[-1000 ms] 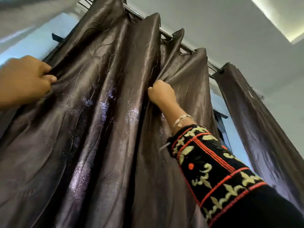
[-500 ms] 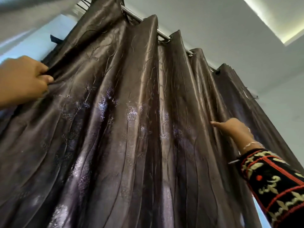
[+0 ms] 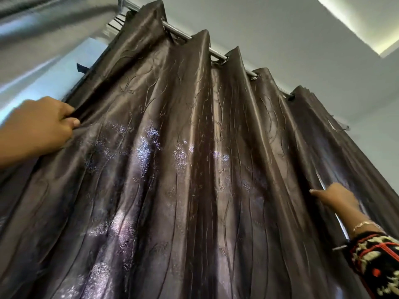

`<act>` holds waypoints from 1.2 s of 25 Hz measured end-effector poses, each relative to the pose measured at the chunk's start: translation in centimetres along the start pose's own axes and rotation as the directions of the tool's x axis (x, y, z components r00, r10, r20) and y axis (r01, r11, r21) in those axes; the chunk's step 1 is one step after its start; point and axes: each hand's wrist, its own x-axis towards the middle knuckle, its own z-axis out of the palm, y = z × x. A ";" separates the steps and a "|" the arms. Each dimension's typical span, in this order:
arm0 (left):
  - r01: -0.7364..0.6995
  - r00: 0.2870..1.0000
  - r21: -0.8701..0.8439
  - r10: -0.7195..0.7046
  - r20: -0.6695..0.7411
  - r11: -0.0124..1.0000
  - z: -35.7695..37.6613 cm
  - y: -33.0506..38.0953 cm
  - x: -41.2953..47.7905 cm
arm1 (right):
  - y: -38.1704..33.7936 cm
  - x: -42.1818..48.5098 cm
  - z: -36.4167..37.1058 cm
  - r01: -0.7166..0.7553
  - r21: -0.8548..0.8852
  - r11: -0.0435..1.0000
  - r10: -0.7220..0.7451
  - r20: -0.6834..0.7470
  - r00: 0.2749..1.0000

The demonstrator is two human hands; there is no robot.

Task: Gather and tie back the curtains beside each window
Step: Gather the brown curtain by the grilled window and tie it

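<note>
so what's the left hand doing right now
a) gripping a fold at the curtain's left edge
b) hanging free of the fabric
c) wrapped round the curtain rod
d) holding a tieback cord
a: the left hand has its fingers curled into a fold at the left edge of the curtain, well below the rod.

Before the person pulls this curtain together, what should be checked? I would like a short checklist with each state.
1. Left hand grips the curtain edge: ok.
2. Right hand has a grip on the other edge: cannot tell, fingers hidden behind the fold.
3. Curtain hangs on the rod: ok.
4. Curtain gathered: not ok, spread wide.
</note>
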 end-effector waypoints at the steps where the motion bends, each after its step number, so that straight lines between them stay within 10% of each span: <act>1: 0.062 0.994 -0.013 -0.061 0.087 0.998 0.1 0.3 -0.3 | 0.3 -0.2 0.1 -0.003 -0.029 1.000 0.002 -0.024 1.000; 9: 0.075 0.974 -0.040 -0.064 0.218 0.996 -2.4 2.5 -2.0 | -4.1 -4.0 2.0 0.240 -0.045 0.970 -0.239 0.028 0.971; 19: 0.082 0.965 -0.170 -0.036 0.260 0.982 -7.6 4.4 -1.3 | -23.3 -18.8 2.3 0.713 0.244 0.658 -0.728 -0.037 0.685; 30: 0.016 0.963 0.040 -0.026 0.269 0.999 -12.7 3.8 1.6 | -36.4 -29.9 -2.1 0.695 0.652 0.304 -0.883 -0.080 0.462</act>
